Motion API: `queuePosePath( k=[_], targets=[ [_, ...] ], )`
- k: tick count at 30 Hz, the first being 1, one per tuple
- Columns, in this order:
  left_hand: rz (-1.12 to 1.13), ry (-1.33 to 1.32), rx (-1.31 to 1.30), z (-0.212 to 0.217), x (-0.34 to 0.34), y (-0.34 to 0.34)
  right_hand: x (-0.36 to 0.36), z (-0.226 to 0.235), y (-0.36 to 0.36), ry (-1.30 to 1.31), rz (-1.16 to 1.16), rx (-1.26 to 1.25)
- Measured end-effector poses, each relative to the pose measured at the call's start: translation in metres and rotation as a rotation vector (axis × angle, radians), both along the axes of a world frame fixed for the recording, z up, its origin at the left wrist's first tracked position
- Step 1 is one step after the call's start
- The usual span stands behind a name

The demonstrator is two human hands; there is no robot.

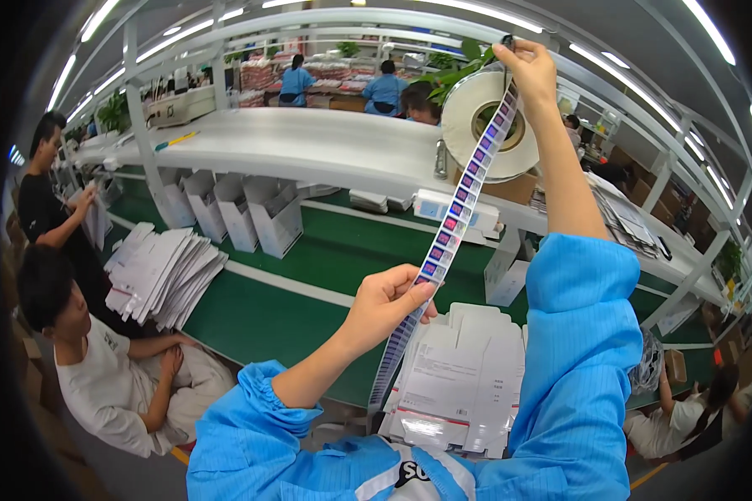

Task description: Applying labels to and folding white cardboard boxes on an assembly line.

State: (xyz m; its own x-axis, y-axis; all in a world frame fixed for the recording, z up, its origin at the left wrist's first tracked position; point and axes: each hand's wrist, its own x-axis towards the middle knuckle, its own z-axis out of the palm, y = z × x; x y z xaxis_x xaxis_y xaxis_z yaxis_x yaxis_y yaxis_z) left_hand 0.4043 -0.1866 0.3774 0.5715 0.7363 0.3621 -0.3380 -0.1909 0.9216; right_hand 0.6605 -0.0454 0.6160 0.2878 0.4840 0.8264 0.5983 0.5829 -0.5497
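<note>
A long strip of small purple and silver labels (452,223) slants across the middle, from beside the roll down past my lap. My left hand (387,307) pinches it partway down, thumb on the front; the lower end hangs below. High up, my right hand (528,73) has its fingers closed at a small black piece (507,40) above the roll. The strip's upper end passes just under that hand. A large white roll (466,113) with a brown core hangs behind the strip. Flattened white printed cartons (451,380) are stacked in front of me, below my hands.
A white shelf (309,142) spans above the green work surface (251,321). White boxes (271,213) stand under the shelf, with a carton pile (163,275) at left. A seated person (134,376) and a standing one are on the left; another sits at lower right.
</note>
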Motion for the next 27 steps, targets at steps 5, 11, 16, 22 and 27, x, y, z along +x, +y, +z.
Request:
queuePosePath(
  k=[5,11,16,22,27],
  targets=[
    [0.038,-0.019,0.008,-0.002,-0.010,0.000,-0.031,-0.005,0.001,0.035,-0.101,0.107],
    [0.063,-0.052,0.015,0.000,-0.016,0.003,-0.082,0.004,0.009,0.122,0.275,-0.061],
    [0.120,-0.064,0.004,0.000,-0.026,0.007,-0.115,-0.001,0.004,-0.041,0.522,-0.006],
    [0.194,-0.072,-0.008,-0.004,-0.040,0.010,-0.139,0.007,0.019,-0.223,0.201,-0.099],
    [0.223,-0.042,-0.087,-0.011,-0.065,-0.005,-0.104,-0.011,0.001,-0.346,0.053,-0.132]
  ],
)
